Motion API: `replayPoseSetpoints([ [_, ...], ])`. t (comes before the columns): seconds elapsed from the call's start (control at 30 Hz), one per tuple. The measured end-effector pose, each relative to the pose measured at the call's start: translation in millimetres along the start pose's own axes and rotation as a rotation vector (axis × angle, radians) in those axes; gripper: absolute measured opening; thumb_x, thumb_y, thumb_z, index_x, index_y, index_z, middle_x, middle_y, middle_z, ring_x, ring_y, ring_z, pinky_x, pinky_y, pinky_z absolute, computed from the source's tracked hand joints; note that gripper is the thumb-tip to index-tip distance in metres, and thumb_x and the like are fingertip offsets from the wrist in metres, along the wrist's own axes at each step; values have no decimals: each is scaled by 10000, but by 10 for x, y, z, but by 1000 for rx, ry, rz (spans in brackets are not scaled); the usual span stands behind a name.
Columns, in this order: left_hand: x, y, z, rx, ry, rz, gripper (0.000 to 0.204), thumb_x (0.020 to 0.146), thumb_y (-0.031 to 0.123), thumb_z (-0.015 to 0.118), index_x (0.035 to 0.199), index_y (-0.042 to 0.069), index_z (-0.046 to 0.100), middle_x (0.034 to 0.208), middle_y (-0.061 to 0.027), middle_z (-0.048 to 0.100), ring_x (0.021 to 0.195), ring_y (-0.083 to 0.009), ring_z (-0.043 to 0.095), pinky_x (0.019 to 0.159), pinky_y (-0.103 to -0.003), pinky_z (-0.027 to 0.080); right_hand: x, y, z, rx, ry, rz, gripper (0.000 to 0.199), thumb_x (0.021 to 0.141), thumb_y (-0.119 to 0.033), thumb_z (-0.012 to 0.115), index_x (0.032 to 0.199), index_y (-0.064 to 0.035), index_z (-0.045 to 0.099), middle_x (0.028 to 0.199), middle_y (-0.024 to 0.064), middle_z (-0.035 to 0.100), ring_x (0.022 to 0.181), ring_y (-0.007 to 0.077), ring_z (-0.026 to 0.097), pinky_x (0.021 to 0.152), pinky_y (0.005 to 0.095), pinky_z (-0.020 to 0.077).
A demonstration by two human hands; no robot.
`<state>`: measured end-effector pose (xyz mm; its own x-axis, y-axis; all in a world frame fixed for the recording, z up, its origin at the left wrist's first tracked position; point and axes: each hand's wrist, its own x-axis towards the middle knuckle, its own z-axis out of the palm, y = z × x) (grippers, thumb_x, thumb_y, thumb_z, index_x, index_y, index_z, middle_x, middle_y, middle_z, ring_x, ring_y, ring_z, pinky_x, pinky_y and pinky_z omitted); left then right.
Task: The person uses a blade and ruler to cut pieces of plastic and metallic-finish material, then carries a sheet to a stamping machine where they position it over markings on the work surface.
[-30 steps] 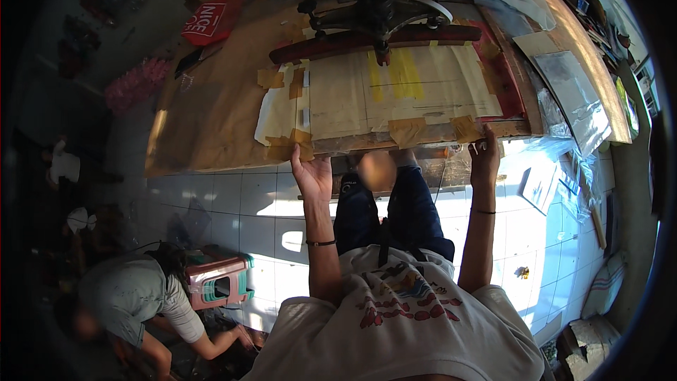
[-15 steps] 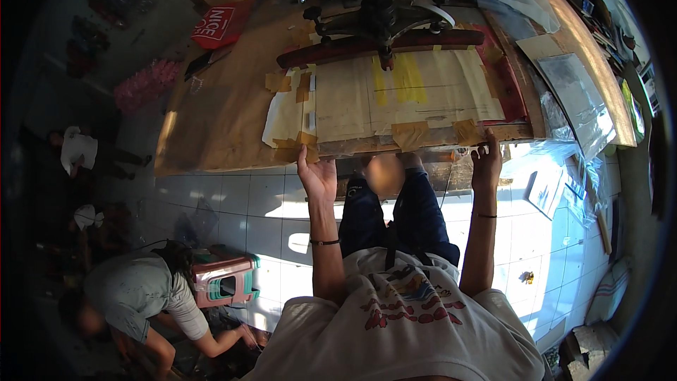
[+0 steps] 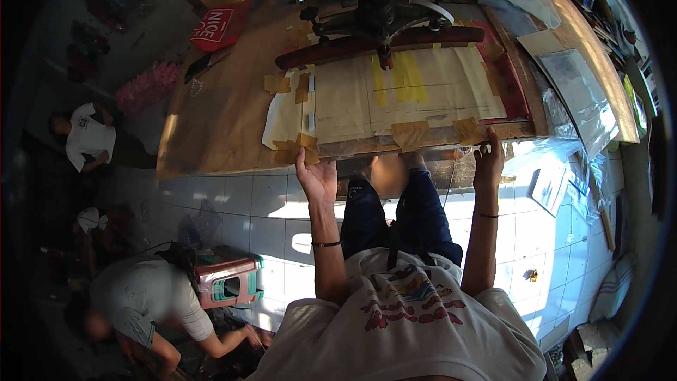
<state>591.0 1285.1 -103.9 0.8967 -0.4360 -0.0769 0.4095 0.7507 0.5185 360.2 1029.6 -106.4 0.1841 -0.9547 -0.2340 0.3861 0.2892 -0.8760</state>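
Both my hands are at the front edge of a brown wooden table (image 3: 211,137). My left hand (image 3: 319,178) is palm up, its thumb pressed on the edge beside brown tape and its fingers going under, partly hidden. Farther right, my right hand (image 3: 488,166) closes on the same edge, one finger lying over the top and the others curled below. Between them lies a cream paper sheet (image 3: 342,102), fixed with brown tape pieces (image 3: 410,136) and marked by yellow strips (image 3: 400,81). Above the sheet stands a dark machine head (image 3: 384,21) with a long reddish bar (image 3: 451,37) across it.
A red bag (image 3: 220,27) and a dark flat object (image 3: 199,65) lie on the table's left. Clear plastic sheets (image 3: 578,92) lie at the right. A person (image 3: 151,293) bends beside a pink and green stool (image 3: 229,279); another person (image 3: 90,137) is at far left.
My hands keep their place on the table edge. The person at far left has come closer and more upright. The bending person has shifted slightly.
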Motion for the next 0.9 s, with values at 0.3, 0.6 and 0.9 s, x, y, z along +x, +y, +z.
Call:
replayPoseSetpoints([
  [0.3,26,24,-131,-116,14,-61,458,967,320,565,1357,89,503,1347,-67,569,1260,-228,511,1058,-429,419,45,46,-36,-82,28,-46,271,916,-372,660,920,-108,598,781,-42,428,683,66,360,629,232,317],
  [0.6,-184,493,-122,399,-139,-552,694,998,478,489,1466,26,247,1319,-287,546,1096,-382,637,957,-455,530,-45,-92,-252,-453,-46,-82,694,946,-579,551,1290,24,532,1116,131,583,938,184,584,812,305,475],
  [0.9,478,1175,846,1667,-705,52,337,922,171,684,1181,-33,611,956,-89,687,856,-150,658,775,-267,517,-91,-1246,375,-1144,-442,-543,352,1033,-310,502,1112,-22,688,896,111,721,824,179,671,749,349,506],
])
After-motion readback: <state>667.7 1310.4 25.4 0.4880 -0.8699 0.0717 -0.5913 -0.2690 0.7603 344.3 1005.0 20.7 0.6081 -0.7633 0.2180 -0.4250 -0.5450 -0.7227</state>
